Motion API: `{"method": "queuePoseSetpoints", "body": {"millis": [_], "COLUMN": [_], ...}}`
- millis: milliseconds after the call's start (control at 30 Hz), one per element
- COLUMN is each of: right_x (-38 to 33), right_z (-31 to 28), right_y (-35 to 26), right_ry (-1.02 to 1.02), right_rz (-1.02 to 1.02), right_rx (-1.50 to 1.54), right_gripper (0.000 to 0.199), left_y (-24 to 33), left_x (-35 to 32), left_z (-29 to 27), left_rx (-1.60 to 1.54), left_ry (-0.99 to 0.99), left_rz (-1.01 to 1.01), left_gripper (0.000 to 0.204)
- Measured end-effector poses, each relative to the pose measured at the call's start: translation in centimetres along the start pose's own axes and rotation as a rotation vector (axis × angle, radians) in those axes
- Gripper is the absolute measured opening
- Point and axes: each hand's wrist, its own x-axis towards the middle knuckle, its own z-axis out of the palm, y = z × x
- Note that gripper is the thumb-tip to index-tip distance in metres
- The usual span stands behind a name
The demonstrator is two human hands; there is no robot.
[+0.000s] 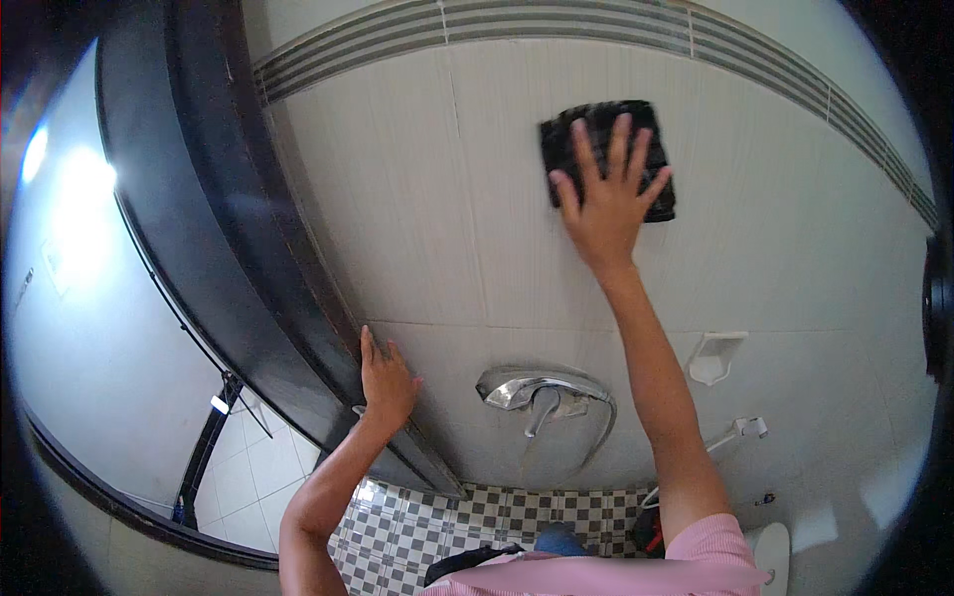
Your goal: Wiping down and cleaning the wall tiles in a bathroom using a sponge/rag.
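Observation:
A folded black cloth (596, 129) lies flat against the pale tiled wall (388, 179), high up and right of the middle. My right hand (608, 199) presses on it with the fingers spread, the palm covering its lower part. Lower on the left, my left hand (388, 382) rests by the edge of the dark door frame (288, 238), its fingers stretched out and holding nothing. Between my forearms, a chrome shower mixer (542, 392) with a hose is fixed to the wall.
A white soap dish (715, 358) juts from the wall right of my forearm, above a chrome wall fitting (752, 427). Striped border tiles (566, 27) run along the top. Checkered tiles (397, 521) cover the floor below. A doorway (248, 467) opens at the left.

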Motion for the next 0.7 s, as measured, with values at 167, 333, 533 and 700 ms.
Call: {"method": "queuePoseSetpoints", "body": {"millis": [167,333,533,700], "right_x": [-7.1,-11.1,-4.7,0.2], "right_z": [-0.2,-0.9,-2.9,-2.6], "right_y": [-3.2,0.1,6.1,6.1], "right_ry": [-0.202,-0.248,-0.042,0.112], "right_rz": [-0.207,-0.309,0.049,0.140], "right_rx": [0.130,0.081,0.012,0.029], "right_gripper": [0.060,0.058,0.061,0.059], "left_y": [0.3,-0.4,-1.5,-2.9], "left_x": [-0.2,-2.7,-7.8,-12.4], "left_z": [-0.1,-1.3,-2.8,-2.3], "left_rx": [0.022,-0.001,0.037,-0.091], "left_ry": [-0.084,-0.095,-0.225,-0.085], "left_rz": [-0.019,-0.068,-0.116,-0.252], "left_gripper": [0.077,0.078,0.074,0.072]}}
